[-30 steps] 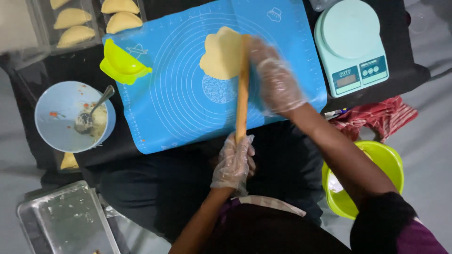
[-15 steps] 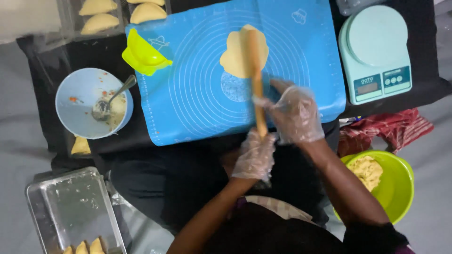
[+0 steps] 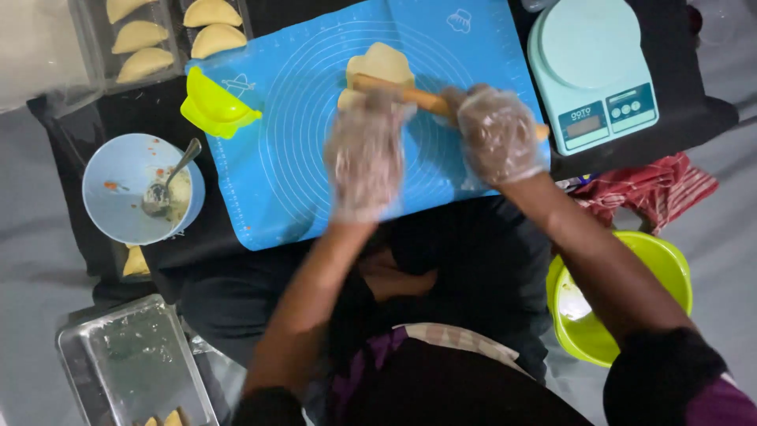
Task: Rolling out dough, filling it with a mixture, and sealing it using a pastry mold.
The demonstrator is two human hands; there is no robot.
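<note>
Wooden rolling pin (image 3: pixel 418 98) across dough (image 3: pixel 382 65), gloved left hand (image 3: pixel 364 156) and right hand (image 3: pixel 498 134) palms-down

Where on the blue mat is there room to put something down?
The blue silicone mat is bare along its left half, between the yellow-green dumpling press and the left hand, and at its top right corner beside the pale blue kitchen scale. The middle is crowded: flat dough, wooden rolling pin, right hand.

A wooden rolling pin (image 3: pixel 426 101) lies slantwise across a pale, flattened dough piece (image 3: pixel 380 65) on the blue silicone mat (image 3: pixel 276 158)
</note>
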